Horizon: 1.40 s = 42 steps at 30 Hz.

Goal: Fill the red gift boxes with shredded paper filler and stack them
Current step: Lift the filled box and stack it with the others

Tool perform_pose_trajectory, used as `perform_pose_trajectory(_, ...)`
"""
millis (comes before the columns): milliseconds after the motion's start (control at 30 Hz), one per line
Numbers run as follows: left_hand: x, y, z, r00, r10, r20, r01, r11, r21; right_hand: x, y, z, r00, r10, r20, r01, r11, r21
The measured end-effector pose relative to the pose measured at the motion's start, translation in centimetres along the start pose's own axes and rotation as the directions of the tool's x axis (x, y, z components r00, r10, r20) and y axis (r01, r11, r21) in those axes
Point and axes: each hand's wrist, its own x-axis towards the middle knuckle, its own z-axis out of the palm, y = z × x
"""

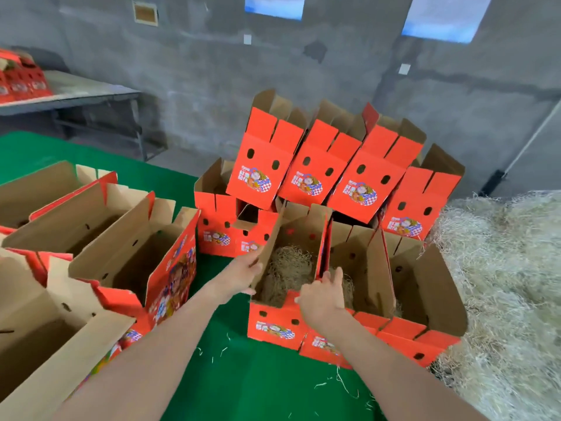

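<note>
Red gift box [274, 326]: open on the green counter [243, 384], with shredded paper filler [285, 268] lying in its bottom.
Print: a cartoon badge with blue-and-white checks; the characters are too blurred to read.
Left grip: left hand [239, 270] clamped on the box's left flap.
Right grip: right hand [321, 299] curled over its right flap.
Hidden: fingertips are behind cardboard.
Stacked boxes [318, 165]: tilted, just behind.
Loose filler heap [501, 284]: to the right, cut off by the frame.
Room: grey concrete wall [197, 71].
</note>
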Motion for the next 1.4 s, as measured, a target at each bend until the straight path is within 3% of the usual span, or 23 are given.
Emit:
perform_pose_trajectory(100,3.3,0.6,1.5,0.996,0.046,-0.071,-0.037,0.992,0.119,1.7,1.0,0.5,0.994,0.073,-0.084,-0.064,0.992,0.106)
perform_pose_trajectory(200,4.4,-0.7,3.7,0.98,0.067,-0.189,-0.021,0.972,0.236,2.6,0.2,1.1,0.987,-0.091,-0.132,0.112,0.981,0.16)
perform_pose_trajectory(300,4.8,-1.5,4.1,0.982,0.119,-0.144,-0.079,0.963,0.256,3.2,-0.9,1.5,0.988,-0.156,-0.013,0.156,0.982,0.104)
perform_pose_trajectory(500,4.5,-1.3,1.9,0.999,0.01,-0.039,-0.001,0.975,0.222,2.9,-2.5,2.9,0.971,-0.175,-0.162,0.197,0.971,0.134)
perform_pose_trajectory(600,3.6,-0.1,0.1,1.0,-0.001,0.008,-0.001,0.939,0.343,3.7,-1.6,2.0,0.995,-0.021,-0.095,0.039,0.981,0.192)
perform_pose_trajectory(700,1.1,0.5,-2.9,0.989,0.057,-0.138,-0.01,0.947,0.321,4.9,-1.2,0.2,0.996,0.088,-0.016,-0.079,0.952,0.295)
perform_pose_trajectory(800,-3.0,-0.6,-7.0,0.911,0.165,-0.379,-0.049,0.953,0.299,5.1,-3.8,-2.1,0.992,0.039,-0.121,0.015,0.909,0.416)
perform_pose_trajectory(900,-7.2,-3.0,-11.0,0.802,0.155,-0.577,0.01,0.962,0.273,4.5,-8.5,-5.0,0.932,-0.128,-0.339,0.314,0.75,0.582)
perform_pose_trajectory(967,-9.8,-4.8,-13.0,0.717,0.132,-0.684,0.044,0.971,0.234,4.4,-12.6,-6.5,0.939,-0.185,-0.292,0.342,0.615,0.711)
perform_pose_trajectory(1067,-13.1,-6.8,-14.4,0.618,0.082,-0.782,0.077,0.983,0.164,5.2,-18.8,-8.3,0.976,-0.215,-0.016,0.125,0.505,0.854)
perform_pose_trajectory(1167,-15.0,-8.3,-14.4,0.583,0.036,-0.812,0.119,0.985,0.129,6.6,-23.0,-9.0,0.95,-0.183,0.254,-0.2,0.27,0.942)
perform_pose_trajectory(1267,-15.7,-8.2,-14.4,0.603,0.012,-0.797,0.142,0.982,0.123,7.6,-24.3,-8.9,0.925,-0.179,0.336,-0.322,0.102,0.941)
perform_pose_trajectory(1400,-16.2,-6.9,-15.3,0.597,0.115,-0.794,0.13,0.963,0.237,7.9,-21.9,-9.0,0.953,-0.083,0.29,-0.3,-0.156,0.941)
